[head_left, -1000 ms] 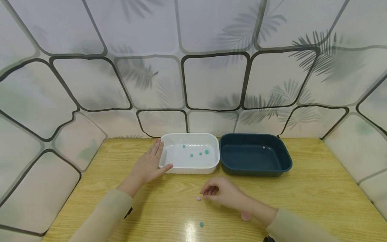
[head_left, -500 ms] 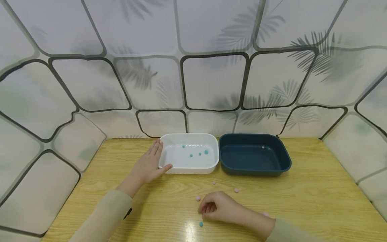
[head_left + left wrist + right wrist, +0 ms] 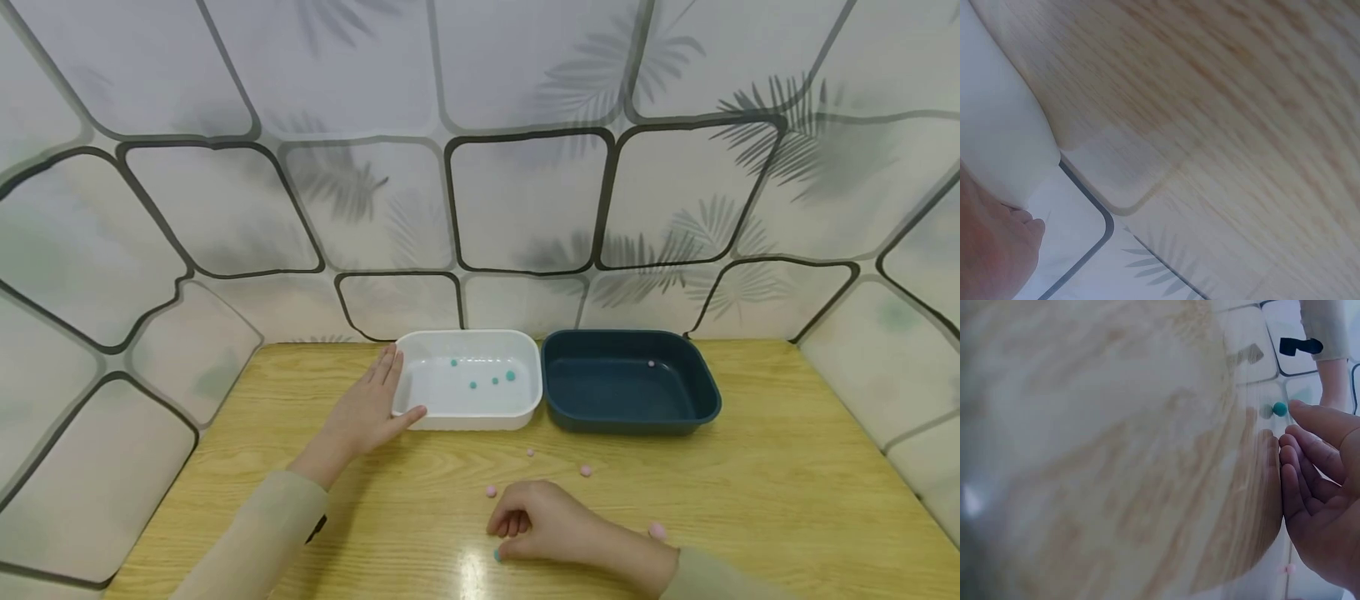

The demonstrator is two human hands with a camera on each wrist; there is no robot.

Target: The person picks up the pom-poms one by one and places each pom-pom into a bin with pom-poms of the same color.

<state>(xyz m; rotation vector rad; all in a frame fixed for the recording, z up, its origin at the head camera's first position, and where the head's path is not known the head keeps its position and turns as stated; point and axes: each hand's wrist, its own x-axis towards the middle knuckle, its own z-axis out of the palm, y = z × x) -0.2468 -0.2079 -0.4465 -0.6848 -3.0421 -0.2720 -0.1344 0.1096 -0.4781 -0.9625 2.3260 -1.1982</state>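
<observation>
My left hand point(image 3: 362, 414) rests along the left side of a white tray point(image 3: 472, 422), its fingers extended and its thumb over the front rim. Several small teal balls point(image 3: 510, 376) lie inside that tray. Low over the table, my right hand point(image 3: 543, 521) has loosely bent fingers with a gap between thumb and forefinger. The thumb tip is right at a teal ball point(image 3: 1280, 409) on the tabletop, which the thumb partly covers in the head view. Just beyond the forefinger lies a pink ball point(image 3: 491, 491).
A dark blue tray point(image 3: 630, 425) stands against the white one on the right, with a small pink ball point(image 3: 651, 363) in it. More pink balls point(image 3: 586, 471) are scattered in front, a larger one point(image 3: 657, 531) beside the right forearm. A patterned backdrop point(image 3: 532, 200) rises behind the trays.
My right hand has moved toward the table's near side, from beside the pink ball to the teal ball, uncovering pink balls behind it. The left hand has stayed on the white tray.
</observation>
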